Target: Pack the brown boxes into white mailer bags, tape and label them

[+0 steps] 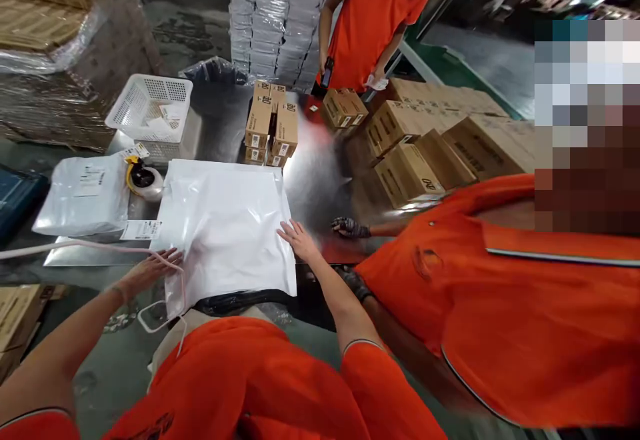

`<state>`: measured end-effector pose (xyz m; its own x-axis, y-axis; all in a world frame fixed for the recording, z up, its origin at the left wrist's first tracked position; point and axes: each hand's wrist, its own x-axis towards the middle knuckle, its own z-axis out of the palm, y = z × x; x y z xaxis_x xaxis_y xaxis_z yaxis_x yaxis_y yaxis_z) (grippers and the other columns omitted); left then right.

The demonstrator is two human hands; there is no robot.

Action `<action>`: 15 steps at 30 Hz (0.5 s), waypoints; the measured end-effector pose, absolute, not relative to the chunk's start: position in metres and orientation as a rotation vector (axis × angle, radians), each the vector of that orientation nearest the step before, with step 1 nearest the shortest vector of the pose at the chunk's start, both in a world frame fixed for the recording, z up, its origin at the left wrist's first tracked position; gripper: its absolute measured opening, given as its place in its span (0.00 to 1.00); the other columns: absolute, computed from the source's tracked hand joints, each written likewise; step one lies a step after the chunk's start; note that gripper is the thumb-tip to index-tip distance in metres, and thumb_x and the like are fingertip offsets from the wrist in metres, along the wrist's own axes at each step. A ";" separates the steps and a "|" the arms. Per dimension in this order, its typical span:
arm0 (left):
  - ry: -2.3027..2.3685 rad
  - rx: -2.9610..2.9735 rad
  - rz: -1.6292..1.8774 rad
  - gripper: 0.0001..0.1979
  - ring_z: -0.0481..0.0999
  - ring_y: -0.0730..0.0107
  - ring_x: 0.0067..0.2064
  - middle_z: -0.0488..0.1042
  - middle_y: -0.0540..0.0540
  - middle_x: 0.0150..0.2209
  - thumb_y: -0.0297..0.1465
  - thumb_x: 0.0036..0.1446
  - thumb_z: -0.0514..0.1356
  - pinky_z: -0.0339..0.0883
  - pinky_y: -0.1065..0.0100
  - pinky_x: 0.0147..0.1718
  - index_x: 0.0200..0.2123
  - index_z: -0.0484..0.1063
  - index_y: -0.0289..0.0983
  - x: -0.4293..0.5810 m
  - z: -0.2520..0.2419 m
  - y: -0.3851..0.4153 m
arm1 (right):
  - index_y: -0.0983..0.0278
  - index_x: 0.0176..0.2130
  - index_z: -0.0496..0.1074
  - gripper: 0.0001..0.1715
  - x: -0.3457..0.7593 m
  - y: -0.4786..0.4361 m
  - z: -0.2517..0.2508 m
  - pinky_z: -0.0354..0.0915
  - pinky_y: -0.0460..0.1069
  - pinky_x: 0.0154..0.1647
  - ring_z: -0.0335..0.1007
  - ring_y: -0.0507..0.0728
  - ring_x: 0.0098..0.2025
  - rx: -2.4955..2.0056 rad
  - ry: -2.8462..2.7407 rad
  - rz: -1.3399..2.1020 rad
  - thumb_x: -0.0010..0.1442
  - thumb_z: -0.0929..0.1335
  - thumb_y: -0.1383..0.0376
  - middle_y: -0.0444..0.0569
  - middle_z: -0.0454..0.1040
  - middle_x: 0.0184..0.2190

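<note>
A large white plastic mailer bag (225,227) lies flat on a steel table (315,180). My right hand (299,240) rests on its right side with the fingers spread. My left hand (153,270) lies on the bag's left edge, beside a pale pink cord (100,245) that crosses the table and loops below the bag. A filled white mailer (83,197) with a label lies farther left, next to a paper label sheet (141,229) and a roll of tape (145,183).
A co-worker in an orange shirt (500,293) stands at my right, one gloved hand (350,228) on the table. Another orange-shirted person (375,20) stands ahead. Cardboard boxes (415,140), small boxes (270,127), a white basket (149,110) and stacked white packages (275,20) surround the table.
</note>
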<state>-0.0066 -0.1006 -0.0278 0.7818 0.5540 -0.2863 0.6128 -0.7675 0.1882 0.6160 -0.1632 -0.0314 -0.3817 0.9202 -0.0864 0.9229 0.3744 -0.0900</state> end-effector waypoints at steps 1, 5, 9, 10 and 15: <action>0.880 2.718 -0.330 0.34 0.67 0.49 0.79 0.73 0.36 0.75 0.16 0.70 0.49 0.56 0.51 0.77 0.71 0.78 0.36 -0.003 -0.027 -0.098 | 0.55 0.78 0.71 0.45 0.621 -0.159 -0.032 0.60 0.71 0.82 0.58 0.70 0.84 1.669 2.618 -0.199 0.70 0.62 0.81 0.54 0.66 0.80; 0.845 2.754 -0.378 0.31 0.69 0.51 0.78 0.75 0.35 0.74 0.16 0.69 0.54 0.56 0.52 0.77 0.69 0.79 0.35 0.010 -0.030 -0.094 | 0.56 0.78 0.71 0.46 0.635 -0.142 -0.033 0.60 0.68 0.82 0.59 0.67 0.83 1.421 2.748 -0.279 0.69 0.63 0.81 0.54 0.66 0.80; 0.811 2.687 -0.320 0.25 0.72 0.50 0.75 0.79 0.38 0.70 0.21 0.67 0.62 0.62 0.51 0.76 0.63 0.83 0.41 0.014 -0.030 -0.092 | 0.58 0.75 0.75 0.45 0.639 -0.137 -0.025 0.60 0.67 0.83 0.59 0.65 0.84 1.376 2.748 -0.492 0.67 0.64 0.82 0.54 0.68 0.79; 0.819 2.628 -0.282 0.24 0.74 0.49 0.74 0.80 0.38 0.69 0.22 0.66 0.62 0.64 0.51 0.75 0.61 0.85 0.41 0.015 -0.028 -0.091 | 0.58 0.74 0.76 0.45 0.638 -0.137 -0.021 0.58 0.68 0.84 0.58 0.65 0.84 1.401 2.735 -0.578 0.66 0.64 0.82 0.55 0.68 0.79; 0.992 2.093 -0.001 0.11 0.85 0.44 0.60 0.89 0.35 0.52 0.32 0.62 0.64 0.75 0.48 0.68 0.42 0.88 0.40 0.027 -0.006 -0.069 | 0.62 0.63 0.85 0.32 0.630 -0.128 0.007 0.58 0.70 0.83 0.63 0.68 0.82 1.681 2.584 -1.207 0.63 0.69 0.75 0.57 0.76 0.73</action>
